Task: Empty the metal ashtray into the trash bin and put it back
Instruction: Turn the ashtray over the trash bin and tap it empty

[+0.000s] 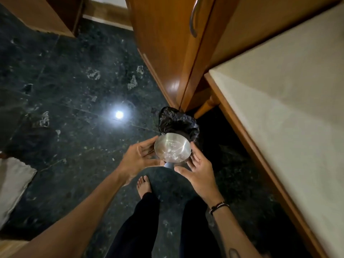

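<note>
Above the half-hidden trash bin, both hands cup the metal ashtray, fingers spread around it.

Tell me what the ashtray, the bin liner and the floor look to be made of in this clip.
Ashtray: polished metal, likely steel; a silvery bowl with bright curved glints, held between the left hand and right hand. Bin liner: thin black plastic, crinkled with dull sheen. Floor: dark polished stone, perhaps marble or granite; pale flecks and a sharp mirrored lamp spot.
</note>
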